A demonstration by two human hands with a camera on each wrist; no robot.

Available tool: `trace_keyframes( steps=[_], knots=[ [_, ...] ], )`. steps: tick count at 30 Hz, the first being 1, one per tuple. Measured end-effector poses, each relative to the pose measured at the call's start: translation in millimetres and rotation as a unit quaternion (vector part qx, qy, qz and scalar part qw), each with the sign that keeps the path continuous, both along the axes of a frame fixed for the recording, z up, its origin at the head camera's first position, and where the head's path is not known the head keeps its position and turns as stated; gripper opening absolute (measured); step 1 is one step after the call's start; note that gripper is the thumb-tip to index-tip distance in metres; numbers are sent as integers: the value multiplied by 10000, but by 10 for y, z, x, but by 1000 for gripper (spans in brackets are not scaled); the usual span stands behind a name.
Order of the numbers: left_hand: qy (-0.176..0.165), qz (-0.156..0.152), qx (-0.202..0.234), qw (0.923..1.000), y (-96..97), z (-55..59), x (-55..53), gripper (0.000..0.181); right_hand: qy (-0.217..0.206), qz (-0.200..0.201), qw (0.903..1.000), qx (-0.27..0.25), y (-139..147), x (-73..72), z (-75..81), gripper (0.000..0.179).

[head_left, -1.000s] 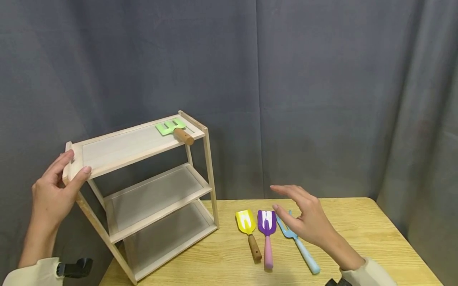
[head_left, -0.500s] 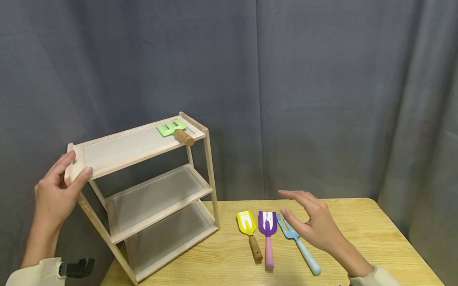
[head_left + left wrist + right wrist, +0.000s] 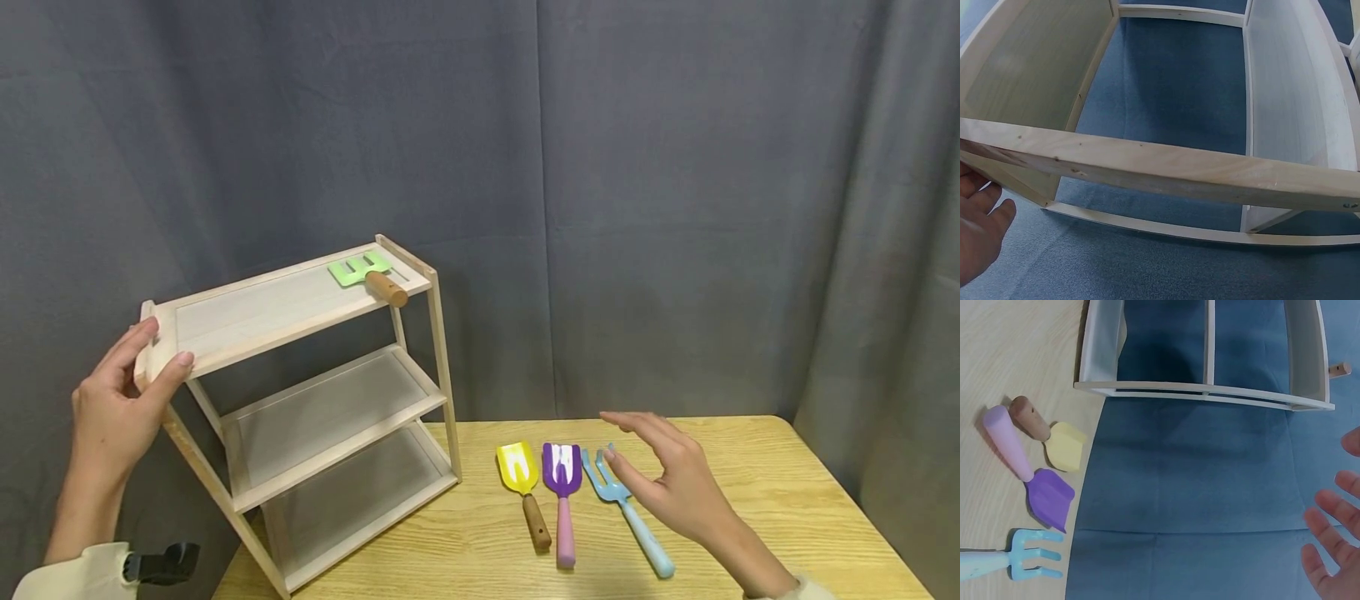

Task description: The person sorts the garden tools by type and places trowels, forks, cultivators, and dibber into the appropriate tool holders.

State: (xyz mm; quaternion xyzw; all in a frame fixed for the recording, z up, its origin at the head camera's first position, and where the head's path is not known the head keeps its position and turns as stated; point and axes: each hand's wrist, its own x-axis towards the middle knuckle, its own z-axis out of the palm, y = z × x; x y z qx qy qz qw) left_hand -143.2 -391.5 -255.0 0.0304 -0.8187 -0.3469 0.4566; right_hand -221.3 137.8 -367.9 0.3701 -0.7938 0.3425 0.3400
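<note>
My left hand (image 3: 112, 408) grips the top left end of a pale wooden three-tier shelf rack (image 3: 247, 321), fingers over the side and thumb on the front edge. In the left wrist view, its fingers (image 3: 988, 197) show beside the rack's frame. A green garden fork (image 3: 360, 268) with a brown wooden handle lies on the top tier. My right hand (image 3: 678, 479) hovers with relaxed fingers, holding nothing, above and right of a light blue garden fork (image 3: 643, 533). Left of that fork lie a purple hand shovel (image 3: 562, 471) with a pink handle and a yellow hand shovel (image 3: 517, 467) with a brown handle.
The rack stands tilted in view on the left part of a light wooden table (image 3: 772, 500). A grey curtain (image 3: 675, 208) hangs close behind the table's back edge and along the right side.
My right hand has moved right and down, away from the purple shovel, uncovering more of the blue fork. The left hand stays on the rack; the tools have not moved.
</note>
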Motion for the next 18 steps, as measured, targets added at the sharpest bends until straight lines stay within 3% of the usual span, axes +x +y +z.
trace_keyframes(
  steps=[18],
  knots=[
    [-32,15,-69,10000,1,-7,5,54,20,-238,9996,-120,137,20,-146,47]
  ],
)
